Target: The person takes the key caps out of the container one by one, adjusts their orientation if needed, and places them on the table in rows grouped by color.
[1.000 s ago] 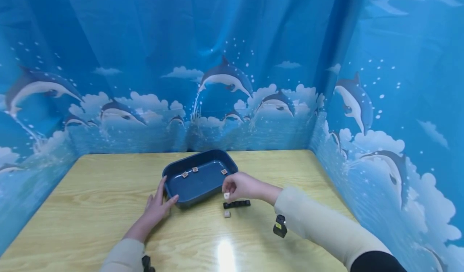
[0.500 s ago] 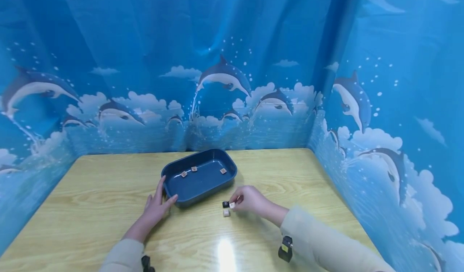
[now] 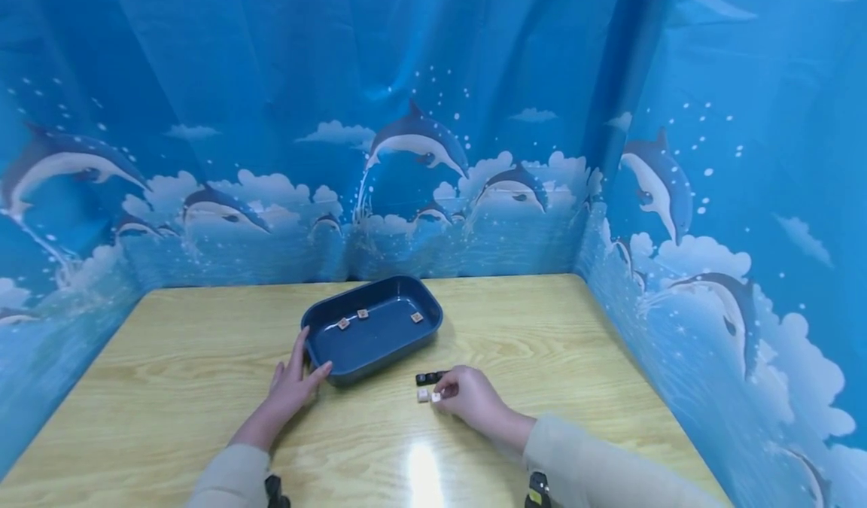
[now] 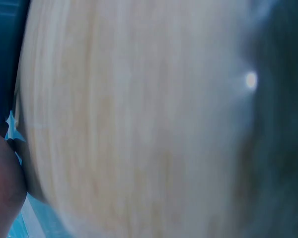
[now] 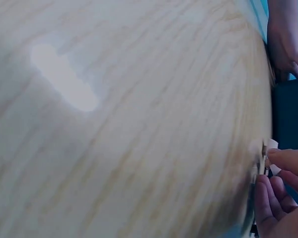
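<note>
In the head view my right hand (image 3: 476,401) pinches a small white keycap (image 3: 436,397) between thumb and fingers. It sits right beside another white keycap (image 3: 423,395), low at the table. Just behind them runs a short row of black keycaps (image 3: 421,379), its right end hidden by the hand. My left hand (image 3: 293,387) touches the near left corner of a dark blue tray (image 3: 372,346), its fingers and thumb spread along the side. The right wrist view shows the right hand's fingers (image 5: 288,159) curled at the frame's edge, close to the table.
Inside the tray lie three pale keycaps (image 3: 343,323), spread apart. A light wooden table (image 3: 203,357) carries everything. Blue dolphin-print curtains (image 3: 271,117) stand along its back and sides.
My right hand has moved from beside the tray toward me, bringing the white keycap past the black row to the other white one. The left hand stays at the tray.
</note>
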A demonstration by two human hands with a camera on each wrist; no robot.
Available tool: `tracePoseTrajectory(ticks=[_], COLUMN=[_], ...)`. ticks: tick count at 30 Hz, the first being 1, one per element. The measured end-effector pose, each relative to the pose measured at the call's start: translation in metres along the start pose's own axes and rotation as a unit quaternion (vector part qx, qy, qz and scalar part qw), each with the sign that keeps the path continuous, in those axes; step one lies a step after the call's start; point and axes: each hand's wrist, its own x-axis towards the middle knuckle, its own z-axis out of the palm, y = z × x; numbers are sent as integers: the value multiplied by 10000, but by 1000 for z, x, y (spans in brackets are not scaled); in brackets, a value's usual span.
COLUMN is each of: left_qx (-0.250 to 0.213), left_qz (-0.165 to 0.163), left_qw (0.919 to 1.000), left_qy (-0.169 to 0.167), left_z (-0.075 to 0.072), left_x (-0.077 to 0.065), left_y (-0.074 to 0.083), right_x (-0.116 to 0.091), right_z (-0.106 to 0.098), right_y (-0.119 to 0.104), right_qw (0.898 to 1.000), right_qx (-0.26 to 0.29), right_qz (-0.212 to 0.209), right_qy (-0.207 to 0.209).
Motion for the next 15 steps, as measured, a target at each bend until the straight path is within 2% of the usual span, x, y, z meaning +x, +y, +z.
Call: tracePoseTrajectory(ticks=[4, 15], left_qx=[-15, -32], left_qz=[-31, -59], left_qw=[10000, 10000], left_qy=[-5, -21], left_z=[-1, -1], left_x=[0, 0], left_y=[0, 1], right_x=[1, 3], right_z=[4, 8], right_y=[3, 4], right_qw=[9999, 9999], right_qx=[39, 24], right_qz=[112, 82], right_qy=[52, 99])
